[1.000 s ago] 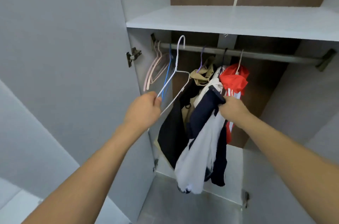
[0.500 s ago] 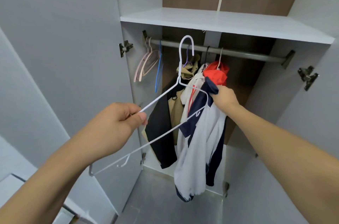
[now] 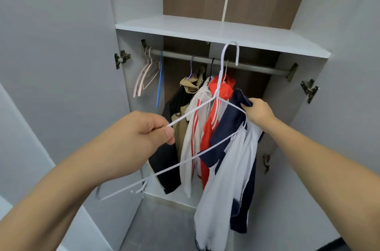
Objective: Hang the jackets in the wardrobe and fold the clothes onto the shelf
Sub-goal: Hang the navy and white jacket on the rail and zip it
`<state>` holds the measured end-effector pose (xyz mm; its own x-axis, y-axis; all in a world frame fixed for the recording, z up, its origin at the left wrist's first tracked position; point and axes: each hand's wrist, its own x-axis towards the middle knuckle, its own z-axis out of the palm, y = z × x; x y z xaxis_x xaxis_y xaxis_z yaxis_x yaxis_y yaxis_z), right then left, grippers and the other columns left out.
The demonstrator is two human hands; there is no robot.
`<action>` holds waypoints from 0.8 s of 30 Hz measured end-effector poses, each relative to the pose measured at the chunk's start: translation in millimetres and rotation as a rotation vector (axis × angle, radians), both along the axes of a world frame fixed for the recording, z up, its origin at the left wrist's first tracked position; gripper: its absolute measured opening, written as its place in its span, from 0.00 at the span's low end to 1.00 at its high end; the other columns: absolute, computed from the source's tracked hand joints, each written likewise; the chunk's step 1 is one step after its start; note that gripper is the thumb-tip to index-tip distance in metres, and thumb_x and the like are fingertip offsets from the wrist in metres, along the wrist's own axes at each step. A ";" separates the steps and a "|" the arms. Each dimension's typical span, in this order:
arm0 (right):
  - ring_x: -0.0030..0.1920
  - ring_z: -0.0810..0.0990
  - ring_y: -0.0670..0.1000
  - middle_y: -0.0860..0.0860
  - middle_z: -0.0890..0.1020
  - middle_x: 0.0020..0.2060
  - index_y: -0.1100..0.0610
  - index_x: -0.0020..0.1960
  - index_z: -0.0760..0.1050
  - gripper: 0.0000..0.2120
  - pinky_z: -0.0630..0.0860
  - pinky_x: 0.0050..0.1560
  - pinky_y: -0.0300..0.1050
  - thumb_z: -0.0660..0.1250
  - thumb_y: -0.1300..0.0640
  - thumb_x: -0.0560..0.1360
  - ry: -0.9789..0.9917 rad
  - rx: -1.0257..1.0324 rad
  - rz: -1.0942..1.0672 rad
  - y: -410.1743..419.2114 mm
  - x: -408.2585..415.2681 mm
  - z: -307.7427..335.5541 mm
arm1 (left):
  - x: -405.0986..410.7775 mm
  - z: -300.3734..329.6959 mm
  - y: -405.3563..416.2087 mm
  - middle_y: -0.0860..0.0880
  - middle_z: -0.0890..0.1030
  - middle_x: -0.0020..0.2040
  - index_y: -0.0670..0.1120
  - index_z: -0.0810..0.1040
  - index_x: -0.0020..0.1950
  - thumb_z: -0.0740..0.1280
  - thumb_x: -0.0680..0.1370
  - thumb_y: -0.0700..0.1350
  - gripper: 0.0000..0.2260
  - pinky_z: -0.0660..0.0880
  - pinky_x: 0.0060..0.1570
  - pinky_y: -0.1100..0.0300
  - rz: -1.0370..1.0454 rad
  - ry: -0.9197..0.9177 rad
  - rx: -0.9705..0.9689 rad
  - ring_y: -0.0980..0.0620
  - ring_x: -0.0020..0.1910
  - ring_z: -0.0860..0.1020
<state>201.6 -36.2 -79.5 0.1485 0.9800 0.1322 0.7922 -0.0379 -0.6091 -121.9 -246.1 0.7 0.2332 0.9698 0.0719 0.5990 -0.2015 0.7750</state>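
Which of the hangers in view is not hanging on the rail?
The white wire hanger, pinched in the left hand. The pink hangers and blue hanger hang on the rail.

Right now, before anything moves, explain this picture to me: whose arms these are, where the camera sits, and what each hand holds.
No machine here: these are a person's bare arms, filmed by a camera worn on their head, looking into an open wardrobe. The left hand pinches a white wire hanger. The right hand grips the collar of a navy-and-white jacket, not yet on the hanger. Behind, three jackets and some empty hangers hang on the rail, under a white shelf.
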 end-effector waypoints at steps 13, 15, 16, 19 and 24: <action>0.30 0.75 0.38 0.41 0.78 0.28 0.48 0.36 0.73 0.14 0.68 0.34 0.39 0.62 0.54 0.81 0.409 0.211 0.125 -37.0 -34.1 35.0 | 72.1 -93.5 67.7 0.57 0.68 0.21 0.44 0.82 0.44 0.62 0.82 0.45 0.13 0.63 0.25 0.67 0.090 -0.169 -0.019 0.61 0.21 0.66; 0.41 0.77 0.40 0.40 0.79 0.41 0.49 0.44 0.76 0.09 0.70 0.43 0.40 0.62 0.54 0.81 0.187 0.260 0.207 -41.8 -34.9 42.1 | 69.1 -90.9 70.9 0.60 0.72 0.24 0.46 0.82 0.42 0.61 0.83 0.44 0.13 0.64 0.29 0.72 0.066 -0.210 0.073 0.63 0.25 0.70; 0.53 0.75 0.47 0.44 0.77 0.52 0.51 0.52 0.77 0.06 0.68 0.52 0.43 0.62 0.54 0.81 -0.045 0.288 0.227 -42.8 -32.2 44.7 | 65.9 -85.1 73.0 0.61 0.74 0.26 0.48 0.81 0.41 0.61 0.83 0.43 0.14 0.65 0.30 0.72 0.062 -0.226 0.133 0.64 0.27 0.71; 0.68 0.60 0.58 0.50 0.67 0.69 0.50 0.68 0.67 0.17 0.57 0.66 0.56 0.62 0.53 0.80 -0.492 0.391 0.199 -42.3 -23.1 55.7 | 60.5 -69.7 83.6 0.54 0.78 0.32 0.53 0.79 0.37 0.60 0.83 0.43 0.16 0.73 0.38 0.60 0.065 -0.275 0.274 0.55 0.34 0.76; 0.62 0.68 0.58 0.56 0.74 0.52 0.53 0.53 0.67 0.07 0.69 0.50 0.48 0.64 0.60 0.78 -0.431 0.421 0.205 -40.5 -24.9 85.4 | 74.5 -64.9 99.2 0.51 0.77 0.34 0.45 0.82 0.51 0.56 0.85 0.45 0.15 0.76 0.44 0.60 -0.140 -0.443 -0.006 0.53 0.34 0.75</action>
<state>176.7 -76.8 5.9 -0.1895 0.8337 0.5186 0.9351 0.3144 -0.1637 -47.4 -146.9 -64.1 0.3101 0.9317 0.1890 0.1775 -0.2520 0.9513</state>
